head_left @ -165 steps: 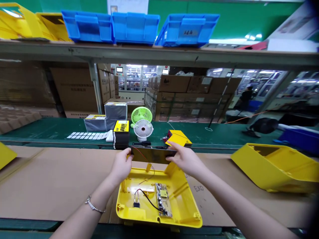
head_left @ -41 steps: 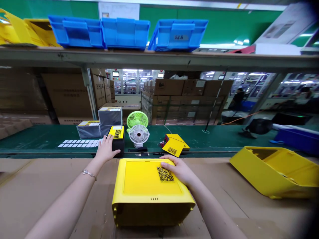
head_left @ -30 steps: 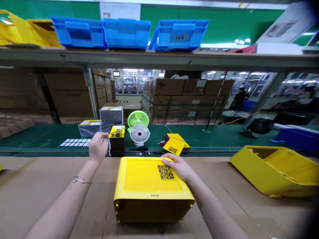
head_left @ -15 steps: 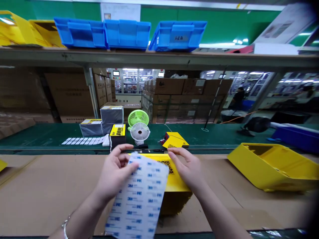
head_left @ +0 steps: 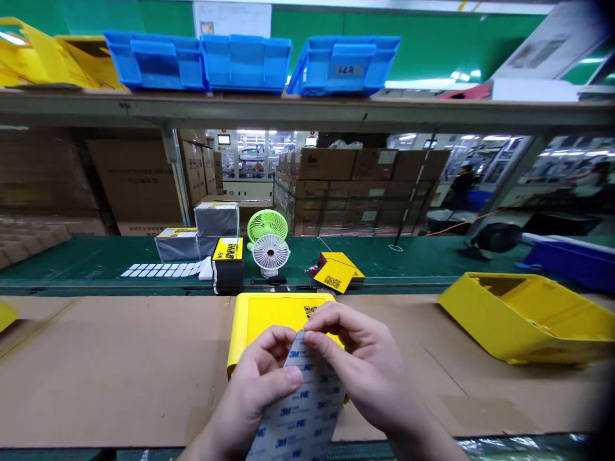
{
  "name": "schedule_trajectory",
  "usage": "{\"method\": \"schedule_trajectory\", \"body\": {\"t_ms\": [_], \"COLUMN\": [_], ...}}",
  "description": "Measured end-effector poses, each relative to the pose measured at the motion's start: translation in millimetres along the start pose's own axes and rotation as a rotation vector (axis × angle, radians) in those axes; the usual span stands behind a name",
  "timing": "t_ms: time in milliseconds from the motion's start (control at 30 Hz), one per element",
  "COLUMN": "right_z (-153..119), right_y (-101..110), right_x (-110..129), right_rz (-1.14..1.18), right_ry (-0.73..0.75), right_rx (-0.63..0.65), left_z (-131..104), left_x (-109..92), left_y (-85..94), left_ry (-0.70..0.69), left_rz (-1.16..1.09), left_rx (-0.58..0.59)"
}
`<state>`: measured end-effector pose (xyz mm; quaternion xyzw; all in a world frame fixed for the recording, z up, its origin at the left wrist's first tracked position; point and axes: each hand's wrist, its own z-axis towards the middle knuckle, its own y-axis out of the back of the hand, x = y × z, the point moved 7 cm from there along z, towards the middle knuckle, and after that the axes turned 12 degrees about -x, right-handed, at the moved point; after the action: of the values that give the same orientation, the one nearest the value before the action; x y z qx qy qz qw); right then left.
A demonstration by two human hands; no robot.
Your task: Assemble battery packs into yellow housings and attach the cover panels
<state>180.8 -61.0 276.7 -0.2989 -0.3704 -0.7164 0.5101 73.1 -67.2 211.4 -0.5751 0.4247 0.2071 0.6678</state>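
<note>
A whitish adhesive backing sheet (head_left: 300, 422) printed with blue 3M marks hangs between my hands. My left hand (head_left: 262, 387) grips its left edge, thumb laid over the front. With thumb and forefinger my right hand (head_left: 358, 365) pinches the sheet's top corner. Behind and below them lies a yellow plastic housing (head_left: 264, 314) with a black QR code on its top, partly hidden by my hands and the sheet. Whether a sticker is lifted at the pinched corner is too small to tell.
Another yellow housing (head_left: 509, 326) lies open on the cardboard (head_left: 120, 378) at the right. Beyond stand a white fan (head_left: 270, 254), a green fan (head_left: 267, 224), a black-and-yellow box (head_left: 228, 266) and yellow cards (head_left: 336, 272). Blue bins (head_left: 245, 64) line the shelf above.
My right hand has moved off the yellow housing's right side and now pinches the sheet's top corner. My left hand has shifted right and down with the sheet, uncovering the housing's left part.
</note>
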Motion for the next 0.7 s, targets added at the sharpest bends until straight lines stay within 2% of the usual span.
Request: {"method": "schedule_trajectory", "body": {"t_ms": [100,167,233,333,467,567,700], "right_z": [-4,-7,-11,-17,-22,-20,-15], "right_y": [8,9,6,3,6,4,1], "right_x": [9,14,17,21,23,26,30], "right_rz": [-0.046,-0.100,-0.170,-0.196,-0.122,-0.248,-0.370], "right_ry": [0.166,0.276,0.371,0.444,0.428,0.448,0.468], "right_rx": [-0.180,-0.242,-0.244,-0.177,-0.127,-0.111,-0.113], "left_z": [-10,-16,-17,-12,-8,-13,-16], "left_x": [27,41,47,43,34,34,25], "left_y": [-13.3,-15.9,-14.6,-7.5,-0.9,-4.1,-6.1], "left_ry": [0.291,0.431,0.492,0.464,0.416,0.418,0.251], "left_rz": [-0.238,-0.307,-0.350,-0.392,-0.419,-0.324,-0.138], "left_rx": [0.145,0.167,0.163,0.150,0.163,0.168,0.087]}}
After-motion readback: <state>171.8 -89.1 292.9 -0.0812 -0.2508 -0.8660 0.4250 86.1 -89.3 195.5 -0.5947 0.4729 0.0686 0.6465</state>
